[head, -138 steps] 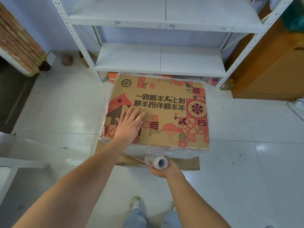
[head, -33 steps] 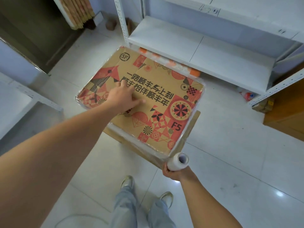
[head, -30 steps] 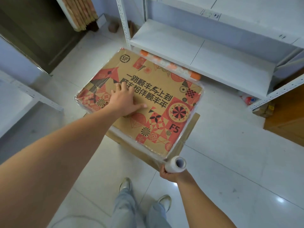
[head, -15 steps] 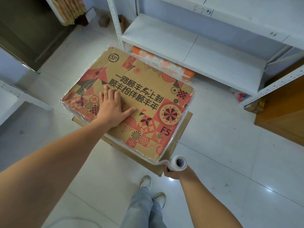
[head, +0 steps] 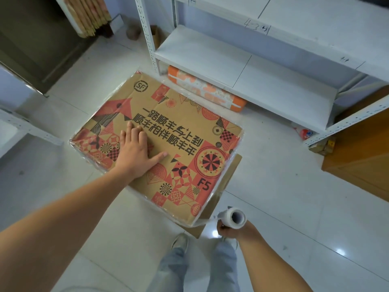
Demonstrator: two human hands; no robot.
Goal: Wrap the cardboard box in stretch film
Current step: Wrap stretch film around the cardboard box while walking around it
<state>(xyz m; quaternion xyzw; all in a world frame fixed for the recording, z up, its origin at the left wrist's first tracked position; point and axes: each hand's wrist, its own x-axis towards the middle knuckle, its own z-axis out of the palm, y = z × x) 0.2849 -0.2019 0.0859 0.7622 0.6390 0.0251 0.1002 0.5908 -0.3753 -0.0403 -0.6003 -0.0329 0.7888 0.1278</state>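
A brown cardboard box (head: 179, 131) with red and black patterns stands on the floor, its sides covered in clear film. My left hand (head: 134, 152) lies flat on its top, fingers straight. Beside the box's near right corner my right hand (head: 228, 228) grips a white stretch film roll (head: 233, 217). A strip of film runs from the roll to that corner.
A flat cardboard sheet (head: 230, 175) lies under the box. A white metal shelf rack (head: 242, 70) stands behind it, with an orange packet (head: 206, 89) under its lowest shelf. A wooden cabinet (head: 362, 148) is at the right. My shoes (head: 179, 241) stand close to the box.
The box has turned clockwise under my left hand since the first frame. My right hand has kept the roll at the near right corner, and the view has shifted.
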